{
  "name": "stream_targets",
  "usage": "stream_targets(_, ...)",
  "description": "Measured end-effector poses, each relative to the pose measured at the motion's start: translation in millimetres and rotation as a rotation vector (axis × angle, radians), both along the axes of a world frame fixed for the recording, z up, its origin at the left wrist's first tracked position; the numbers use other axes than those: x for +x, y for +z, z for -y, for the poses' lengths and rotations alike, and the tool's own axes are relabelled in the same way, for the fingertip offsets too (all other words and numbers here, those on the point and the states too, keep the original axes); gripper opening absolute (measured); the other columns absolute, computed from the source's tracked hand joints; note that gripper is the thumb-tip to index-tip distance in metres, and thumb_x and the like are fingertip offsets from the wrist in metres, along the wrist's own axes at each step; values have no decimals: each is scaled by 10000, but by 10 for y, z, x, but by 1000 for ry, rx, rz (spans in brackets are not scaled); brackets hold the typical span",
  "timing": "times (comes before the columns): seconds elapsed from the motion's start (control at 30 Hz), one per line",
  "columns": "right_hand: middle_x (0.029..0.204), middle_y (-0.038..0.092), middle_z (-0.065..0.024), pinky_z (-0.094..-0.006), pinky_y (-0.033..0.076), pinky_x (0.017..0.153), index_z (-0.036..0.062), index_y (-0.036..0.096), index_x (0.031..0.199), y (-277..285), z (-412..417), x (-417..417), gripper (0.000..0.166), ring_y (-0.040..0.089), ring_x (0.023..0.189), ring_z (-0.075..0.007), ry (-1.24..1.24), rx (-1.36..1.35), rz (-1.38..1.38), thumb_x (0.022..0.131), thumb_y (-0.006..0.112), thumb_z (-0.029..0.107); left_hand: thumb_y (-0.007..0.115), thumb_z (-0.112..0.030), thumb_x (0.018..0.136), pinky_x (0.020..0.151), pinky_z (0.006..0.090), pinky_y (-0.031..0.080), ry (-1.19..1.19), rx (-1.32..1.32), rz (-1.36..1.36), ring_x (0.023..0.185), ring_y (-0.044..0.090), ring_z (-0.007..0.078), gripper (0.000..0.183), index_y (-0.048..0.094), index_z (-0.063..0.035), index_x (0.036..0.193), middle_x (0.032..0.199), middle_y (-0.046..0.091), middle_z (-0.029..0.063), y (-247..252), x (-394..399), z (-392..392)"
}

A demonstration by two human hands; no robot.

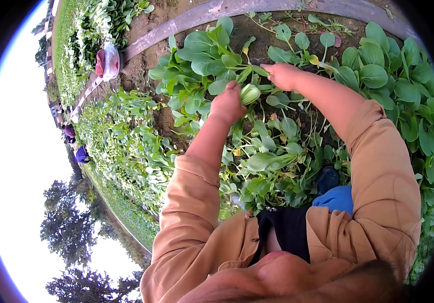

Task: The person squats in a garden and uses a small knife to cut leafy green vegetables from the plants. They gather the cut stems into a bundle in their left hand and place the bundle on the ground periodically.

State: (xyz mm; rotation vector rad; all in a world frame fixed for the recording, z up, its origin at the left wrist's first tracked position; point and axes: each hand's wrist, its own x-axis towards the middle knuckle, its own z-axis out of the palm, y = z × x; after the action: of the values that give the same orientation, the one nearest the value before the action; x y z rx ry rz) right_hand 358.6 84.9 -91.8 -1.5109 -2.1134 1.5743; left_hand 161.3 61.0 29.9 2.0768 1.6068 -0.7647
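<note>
My left hand [229,103] is closed around a bok choy [250,94]; its pale green base points toward my right hand, and some of its leaves merge with the foliage behind. Just to the right, my right hand [284,76] has its fingers closed on a narrow green leaf [260,71]; the fingertips partly hide it. Leafy bok choy plants [201,53] stand beyond my left hand. Below both hands, a loose-looking bok choy [272,161] lies on its side among low leaves, some of them yellowed.
A long flat strip [217,8] curves over bare soil beyond the plants. Dense bok choy [406,87] grows at right. A container with plastic and a red item [109,62] stands far left beside piled greens [95,26]. Another person [81,154] is distant. My boot [327,180] is among leaves.
</note>
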Motion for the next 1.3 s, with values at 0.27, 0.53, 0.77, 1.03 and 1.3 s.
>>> stream_targets(0.27, 870, 537, -34, -218, 365, 426, 48, 527, 1096, 798, 470, 469, 575, 424, 554, -58, -746, -579, -718, 836, 662, 543, 769, -150, 634, 794, 389, 528, -145, 244, 221, 942, 647, 308, 851, 392, -24, 1386, 1509, 317, 70, 729, 252, 794)
stream_targets(0.53, 784, 510, 21, -213, 367, 492, 59, 535, 1008, 1104, 569, 456, 261, 440, 578, -55, -858, -186, -805, 835, 689, 180, 718, -66, 692, 1053, 327, 369, 50, -194, 708, 1295, 476, 209, 784, 401, -50, 1408, 1503, 324, 181, 929, 274, 892)
stream_targets(0.77, 848, 574, 17, -216, 471, 577, 99, 546, 970, 1388, 727, 490, 137, 573, 697, -67, -608, -784, -1100, 909, 596, 211, 739, -127, 759, 1035, 321, 363, 770, -633, 1368, 1171, 496, 174, 805, 324, -6, 1439, 1313, 512, 72, 894, 353, 591)
stream_targets(1.03, 779, 536, -46, -284, 434, 464, 35, 483, 1114, 560, 635, 335, 286, 517, 569, -119, -547, -455, -537, 933, 520, 252, 728, -178, 729, 907, 330, 473, 85, -290, 484, 955, 627, 221, 569, 539, -48, 1249, 1066, 660, 116, 801, 243, -335)
stream_targets(1.3, 1205, 592, -138, -323, 536, 543, 172, 137, 1514, 16, 196, -419, 650, 582, 603, -176, -440, -153, -316, 957, 473, 188, 779, -248, 695, 870, 430, 532, -139, -192, -413, 1045, 633, 347, 1067, 102, -41, 1493, 1232, 608, 167, -35, 420, -1419)
